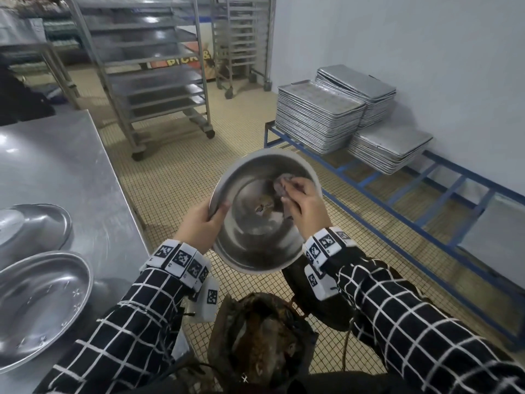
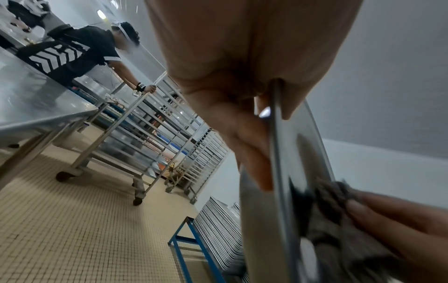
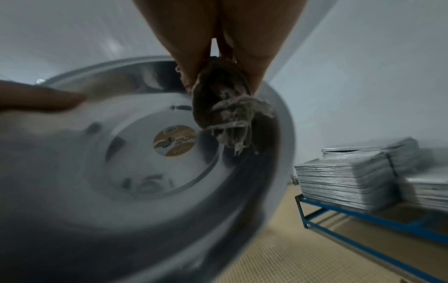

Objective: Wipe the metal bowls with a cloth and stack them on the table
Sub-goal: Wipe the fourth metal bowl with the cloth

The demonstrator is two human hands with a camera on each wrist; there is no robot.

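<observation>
Metal bowl (image 1: 257,223) held in the air over the tiled floor (image 1: 176,163), off the table's (image 1: 56,166) right edge, tilted so the open side faces the head camera. Left hand (image 1: 203,223) at the bowl's 9 o'clock rim, grip clamped on the rim, thumb (image 1: 220,209) hooked over the inside, fingers (image 2: 252,153) pressed along the outer wall in the left wrist view. Right hand (image 1: 305,206) reaching in from 3 o'clock, grip closed round a bunched grey-brown cloth (image 1: 282,184) with frayed threads, pressed against the inner wall near 1 o'clock. Round brown sticker (image 3: 174,140) on the flat bottom of the bowl, just beside the cloth's loose strands in the right wrist view. Two shallow metal dishes (image 1: 37,302) on the table at 8 o'clock of the head view, one partly behind the other, contact between them unclear. Stacks of metal baking trays (image 1: 318,118) on a low blue frame (image 1: 397,200) against the wall at 2 o'clock. Wheeled tray racks (image 1: 153,72) at 11 and 12 o'clock. Another person (image 2: 80,55) in dark clothing at the far end of the table, hand on a rack post, seen only from the left wrist. Checked black-and-white sleeves (image 1: 412,322) and marker-printed wristbands (image 1: 181,260) on both forearms.
</observation>
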